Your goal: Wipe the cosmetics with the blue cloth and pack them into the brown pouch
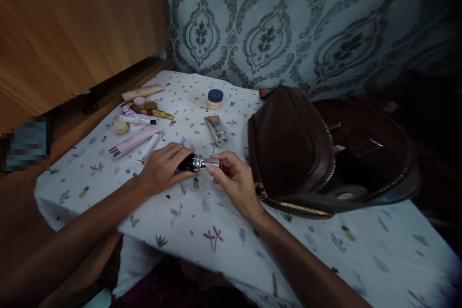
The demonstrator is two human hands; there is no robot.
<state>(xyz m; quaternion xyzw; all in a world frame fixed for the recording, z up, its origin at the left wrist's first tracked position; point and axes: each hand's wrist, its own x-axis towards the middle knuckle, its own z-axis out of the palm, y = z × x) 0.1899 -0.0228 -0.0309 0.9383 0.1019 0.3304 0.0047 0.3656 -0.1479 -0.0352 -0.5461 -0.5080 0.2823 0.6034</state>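
Left hand (160, 168) is wrapped round a dark bottle (186, 163); right hand (234, 177) pinches its silver end (211, 161) between thumb and fingertips. Head view is the only feed I have: bottle sits roughly level between both hands, over the patterned cloth (225, 211); can't tell if it touches. Can't tell either whether the silver end is a cap or a nozzle. Risks as I judge them: if the right hand twists or pulls against a loose left grip, the bottle could slip or the end could come off suddenly and roll; if it's uncapped and tilted, it could leak onto the cloth. Right wrist is just beside the brown bag (285, 139); I can't confirm a gap, so an outward swing could shove the bag or catch its gold zip (303, 208). Left hand is near the pink tube (135, 141), so a sideways sweep would probably scatter that cluster, round pieces first. Containers: bag gapes on its right side, interior mostly dark; I make out a small pale item (339, 147) and a glossy patch, can't identify either. Jar (215, 104) beyond the hands stands upright, navy lid on, fill level unreadable. Clear-capped tube (215, 128) lies between jar and hands. Small round pot (121, 128) beside the pink tube: contents unknown.
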